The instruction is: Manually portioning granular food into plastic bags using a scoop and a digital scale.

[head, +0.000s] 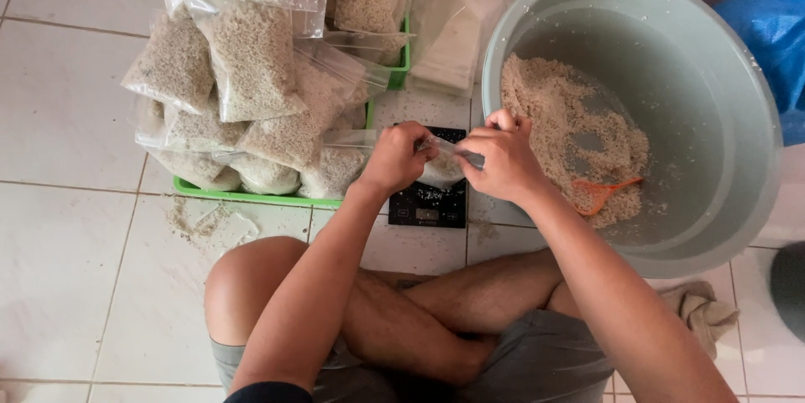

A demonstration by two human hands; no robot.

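My left hand [396, 157] and my right hand [501, 160] both pinch the top edge of a small clear plastic bag [443, 166] partly filled with pale grain. The bag rests on a black digital scale [429, 202] on the white tiled floor. To the right stands a large grey-green basin [713, 76] holding loose grain [562, 118] and an orange scoop [599, 193].
A green tray [251, 197] at the left carries several filled, sealed bags of grain [251, 59]. Spilled grain lies on the tiles by the tray. My crossed bare legs are below the scale. A crumpled cloth [704, 311] lies at the right, a blue sack [771, 26] beyond the basin.
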